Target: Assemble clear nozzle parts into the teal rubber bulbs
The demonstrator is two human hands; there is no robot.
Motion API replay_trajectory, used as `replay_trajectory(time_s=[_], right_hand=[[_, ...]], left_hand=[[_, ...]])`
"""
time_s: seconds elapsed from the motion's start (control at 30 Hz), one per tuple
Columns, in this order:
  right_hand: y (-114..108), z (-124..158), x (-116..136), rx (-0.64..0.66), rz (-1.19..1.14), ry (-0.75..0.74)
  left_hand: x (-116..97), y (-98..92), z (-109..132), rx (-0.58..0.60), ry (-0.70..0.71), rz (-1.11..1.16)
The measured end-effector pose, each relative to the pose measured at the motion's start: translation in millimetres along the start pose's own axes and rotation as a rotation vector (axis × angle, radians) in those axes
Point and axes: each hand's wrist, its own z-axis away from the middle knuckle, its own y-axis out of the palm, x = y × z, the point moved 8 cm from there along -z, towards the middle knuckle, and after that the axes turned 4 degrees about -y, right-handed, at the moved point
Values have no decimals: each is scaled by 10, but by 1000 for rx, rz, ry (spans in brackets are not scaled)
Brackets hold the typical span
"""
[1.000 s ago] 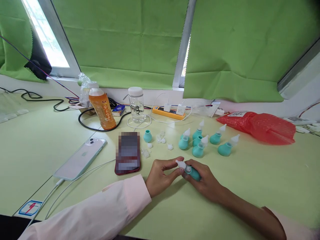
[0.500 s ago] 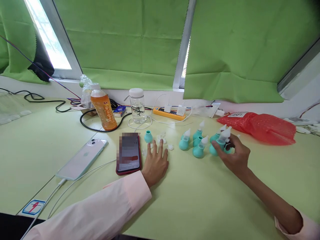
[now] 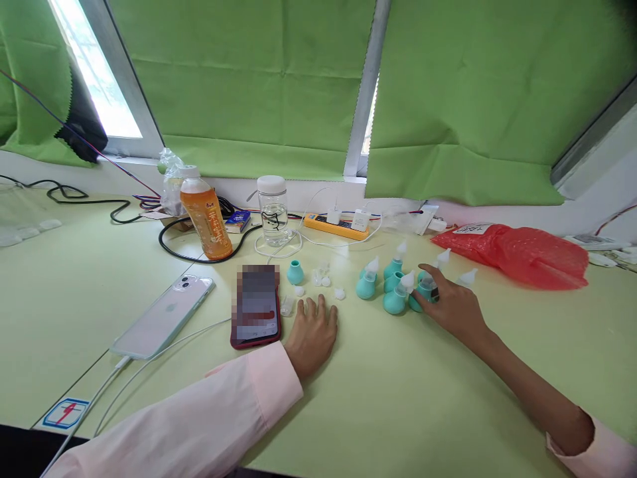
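Observation:
My right hand [image 3: 458,312] has thumb and fingers around a teal nasal aspirator bulb [image 3: 421,299], set low among the group on the table; its clear top is partly behind my fingers. Left of it stand several aspirators with frosted pointed nozzles, the nearest aspirator [image 3: 395,302] close to my thumb. One open-necked bulb [image 3: 397,279] lacks a nozzle. My left hand [image 3: 312,337] lies palm down, fingers spread, on the table. Just beyond its fingertips are small clear plastic parts [image 3: 286,306] and white round pieces [image 3: 339,293]. Another open bulb [image 3: 295,273] stands behind them.
A dark-screened phone [image 3: 256,312] lies left of my left hand, and a white phone [image 3: 166,315] on a cable farther left. Behind are an orange drink bottle [image 3: 212,222], a clear jar [image 3: 275,216], a yellow power strip [image 3: 336,226] and a red plastic bag [image 3: 527,255].
My right hand has moved left and lowered with the aspirator, bringing it beside the group. My left hand has drawn back slightly, uncovering small white and clear pieces.

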Motion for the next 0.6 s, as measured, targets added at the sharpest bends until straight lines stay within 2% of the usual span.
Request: replay_trajectory(time_s=[0.27, 0.43, 0.5, 0.6], right_hand=[[-273, -21, 72, -260, 11, -1], [-421, -50, 168, -334, 43, -8], [-527, -53, 231, -405, 35, -55], [-772, -21, 370, -597, -6, -180]], left_hand=[[-35, 5, 1, 48, 33, -24], [-49, 0, 5, 42, 40, -23], [-56, 0, 5, 38, 45, -22], [-66, 0, 6, 39, 55, -19]])
